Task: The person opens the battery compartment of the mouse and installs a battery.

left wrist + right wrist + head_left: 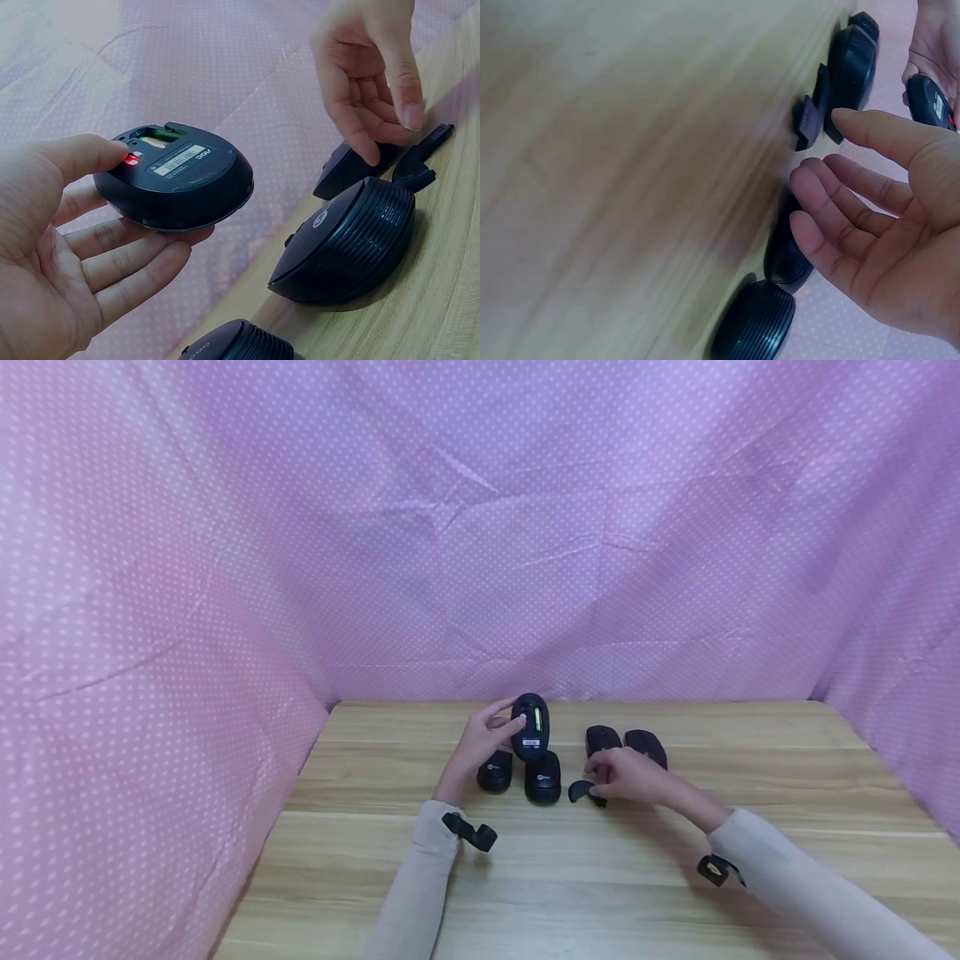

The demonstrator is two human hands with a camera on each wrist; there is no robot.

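My left hand (483, 739) grips a black computer mouse (531, 745) with its underside turned up. Thumb and fingers hold it by the edges, raised off the table. In the left wrist view its battery bay is uncovered, showing a battery (159, 142), and a red light glows beside the thumb. My right hand (885, 217) has relaxed, slightly bent fingers and nothing in them. It hovers just by a black curved battery cover (580, 790), which lies on the table.
Two black mice, one at the left (495, 772) and one nearer the middle (543, 779), stand below the held mouse. Another pair, a mouse (602, 738) and its neighbour (647, 747), sits behind my right hand. A pink dotted cloth (480, 568) hangs beyond the wooden table (540, 885).
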